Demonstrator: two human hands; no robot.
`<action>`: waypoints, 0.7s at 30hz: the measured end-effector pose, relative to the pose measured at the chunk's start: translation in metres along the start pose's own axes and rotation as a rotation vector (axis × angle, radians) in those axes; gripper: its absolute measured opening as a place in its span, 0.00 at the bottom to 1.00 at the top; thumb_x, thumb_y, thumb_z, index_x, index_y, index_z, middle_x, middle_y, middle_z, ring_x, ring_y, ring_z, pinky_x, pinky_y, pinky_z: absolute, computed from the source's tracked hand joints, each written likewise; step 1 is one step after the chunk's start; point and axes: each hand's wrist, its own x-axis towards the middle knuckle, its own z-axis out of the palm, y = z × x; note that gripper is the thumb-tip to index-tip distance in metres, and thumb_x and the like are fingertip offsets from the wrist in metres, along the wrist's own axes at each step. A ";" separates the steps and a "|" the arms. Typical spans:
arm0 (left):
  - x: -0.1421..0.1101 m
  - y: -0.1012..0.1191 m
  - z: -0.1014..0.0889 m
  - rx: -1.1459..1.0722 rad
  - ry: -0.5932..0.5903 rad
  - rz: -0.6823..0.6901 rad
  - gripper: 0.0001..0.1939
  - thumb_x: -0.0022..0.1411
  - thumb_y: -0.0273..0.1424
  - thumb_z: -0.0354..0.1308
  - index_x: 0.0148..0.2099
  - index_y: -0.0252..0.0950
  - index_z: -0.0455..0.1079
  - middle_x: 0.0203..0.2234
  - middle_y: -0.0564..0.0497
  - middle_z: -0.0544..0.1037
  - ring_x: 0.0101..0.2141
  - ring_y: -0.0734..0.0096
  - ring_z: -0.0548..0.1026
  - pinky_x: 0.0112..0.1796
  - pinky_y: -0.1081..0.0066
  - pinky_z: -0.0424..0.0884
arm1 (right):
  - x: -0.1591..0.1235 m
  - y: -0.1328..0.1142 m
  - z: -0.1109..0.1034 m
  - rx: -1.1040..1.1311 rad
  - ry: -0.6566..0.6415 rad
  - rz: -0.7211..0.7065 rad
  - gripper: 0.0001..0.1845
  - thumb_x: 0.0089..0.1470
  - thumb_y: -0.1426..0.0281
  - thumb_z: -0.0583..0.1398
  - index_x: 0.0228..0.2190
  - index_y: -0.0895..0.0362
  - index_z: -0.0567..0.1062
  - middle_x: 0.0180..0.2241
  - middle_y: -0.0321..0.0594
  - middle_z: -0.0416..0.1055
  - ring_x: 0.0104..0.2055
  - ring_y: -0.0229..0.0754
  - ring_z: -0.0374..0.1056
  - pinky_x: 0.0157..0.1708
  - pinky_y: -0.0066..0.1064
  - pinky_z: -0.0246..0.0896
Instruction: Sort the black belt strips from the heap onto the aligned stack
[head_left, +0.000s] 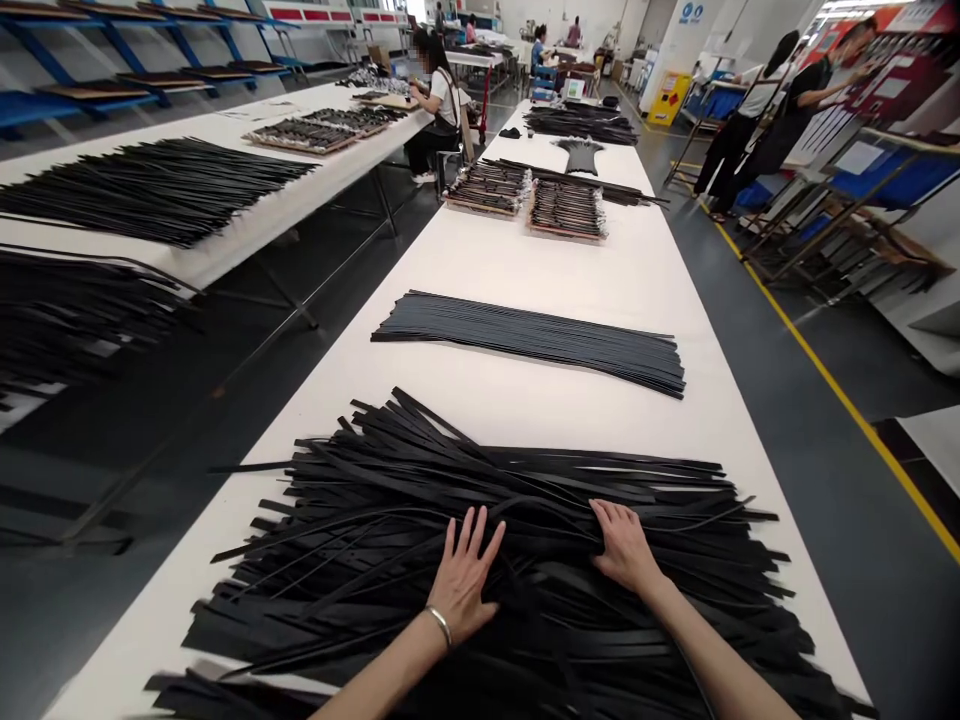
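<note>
A loose heap of black leather straps (pixel 360 570) covers the near end of a long white table (pixel 315 440). My left hand (pixel 465 575) rests on top of the heap with its fingers spread apart. My right hand (pixel 626 545) lies flat on the straps a little farther right, its fingers apart as well. Neither hand grips a strap. A thin metal bangle (pixel 439 626) circles my left wrist. Beyond the heap, a neat flat row of dark straps (pixel 532 342) lies on the tabletop, not touching my hands.
Farther along the table sit two trays of bundled straps (pixel 566 208) and more dark strips. A second white table (pixel 202 190) with strap piles runs to the left. A seated person works at it. Other people stand at racks on the right, beside a yellow floor line (pixel 840 395).
</note>
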 end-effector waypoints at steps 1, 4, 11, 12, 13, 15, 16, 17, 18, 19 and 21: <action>0.003 0.002 0.002 0.036 0.004 -0.008 0.62 0.39 0.40 0.66 0.68 0.43 0.30 0.66 0.40 0.35 0.64 0.45 0.35 0.59 0.45 0.32 | 0.000 -0.001 0.001 0.000 -0.003 -0.004 0.43 0.36 0.71 0.56 0.57 0.60 0.58 0.56 0.49 0.60 0.57 0.51 0.53 0.57 0.43 0.42; 0.021 -0.024 -0.008 0.120 -0.008 0.061 0.60 0.39 0.29 0.64 0.68 0.42 0.30 0.66 0.42 0.44 0.64 0.48 0.41 0.59 0.44 0.29 | -0.005 0.008 0.003 -0.016 -0.028 -0.083 0.46 0.33 0.75 0.54 0.59 0.58 0.55 0.58 0.46 0.58 0.59 0.48 0.51 0.58 0.44 0.39; 0.072 -0.129 -0.053 0.200 -0.068 -0.032 0.19 0.46 0.20 0.54 0.43 0.36 0.67 0.40 0.44 0.69 0.44 0.58 0.65 0.51 0.57 0.58 | 0.020 0.071 -0.026 0.022 -0.163 -0.209 0.43 0.36 0.79 0.51 0.58 0.52 0.59 0.55 0.42 0.62 0.56 0.45 0.57 0.50 0.38 0.51; 0.080 -0.134 -0.054 0.205 -0.059 -0.061 0.16 0.46 0.19 0.53 0.40 0.36 0.67 0.40 0.44 0.68 0.44 0.58 0.65 0.47 0.59 0.61 | 0.028 0.080 -0.030 0.022 -0.167 -0.165 0.41 0.38 0.79 0.51 0.57 0.53 0.60 0.54 0.43 0.64 0.55 0.45 0.58 0.49 0.38 0.51; 0.088 -0.137 -0.053 0.212 -0.042 -0.090 0.16 0.47 0.19 0.52 0.40 0.35 0.66 0.41 0.43 0.67 0.44 0.57 0.64 0.44 0.60 0.63 | 0.035 0.087 -0.034 0.022 -0.168 -0.113 0.40 0.39 0.80 0.50 0.57 0.53 0.60 0.53 0.44 0.65 0.54 0.45 0.59 0.49 0.39 0.51; 0.102 -0.139 -0.047 0.228 -0.009 -0.135 0.17 0.48 0.18 0.50 0.42 0.34 0.65 0.42 0.40 0.66 0.45 0.54 0.63 0.42 0.60 0.63 | 0.046 0.091 -0.039 0.022 -0.170 -0.015 0.39 0.40 0.80 0.50 0.57 0.55 0.60 0.52 0.47 0.66 0.54 0.47 0.60 0.50 0.41 0.50; 0.107 -0.139 -0.043 0.232 0.000 -0.151 0.18 0.49 0.18 0.49 0.43 0.33 0.65 0.42 0.40 0.66 0.45 0.54 0.63 0.41 0.59 0.62 | 0.049 0.085 -0.041 0.017 -0.171 0.027 0.40 0.40 0.79 0.51 0.58 0.56 0.59 0.53 0.49 0.64 0.55 0.49 0.59 0.51 0.44 0.49; 0.110 -0.140 -0.040 0.234 0.003 -0.160 0.18 0.49 0.18 0.49 0.44 0.33 0.65 0.41 0.40 0.67 0.43 0.54 0.64 0.41 0.59 0.62 | 0.050 0.073 -0.042 0.014 -0.159 0.056 0.41 0.41 0.77 0.52 0.59 0.58 0.56 0.55 0.51 0.62 0.57 0.52 0.56 0.53 0.47 0.47; 0.113 -0.140 -0.036 0.233 0.003 -0.164 0.18 0.49 0.18 0.49 0.44 0.33 0.65 0.40 0.41 0.67 0.42 0.55 0.64 0.41 0.59 0.61 | 0.050 0.053 -0.042 0.020 -0.125 0.068 0.42 0.42 0.75 0.53 0.61 0.59 0.53 0.58 0.53 0.57 0.60 0.54 0.52 0.55 0.50 0.43; 0.114 -0.141 -0.033 0.231 0.001 -0.165 0.18 0.49 0.18 0.49 0.44 0.33 0.65 0.38 0.42 0.68 0.41 0.56 0.65 0.40 0.59 0.61 | 0.049 0.027 -0.042 0.041 -0.068 0.066 0.43 0.44 0.72 0.54 0.62 0.60 0.49 0.61 0.53 0.52 0.62 0.56 0.46 0.57 0.52 0.39; 0.113 -0.142 -0.028 0.226 0.005 -0.171 0.18 0.49 0.18 0.49 0.44 0.34 0.65 0.37 0.43 0.68 0.40 0.57 0.65 0.40 0.60 0.60 | 0.043 -0.041 -0.038 0.118 0.097 0.018 0.47 0.48 0.65 0.56 0.64 0.60 0.40 0.65 0.49 0.40 0.66 0.55 0.35 0.60 0.52 0.33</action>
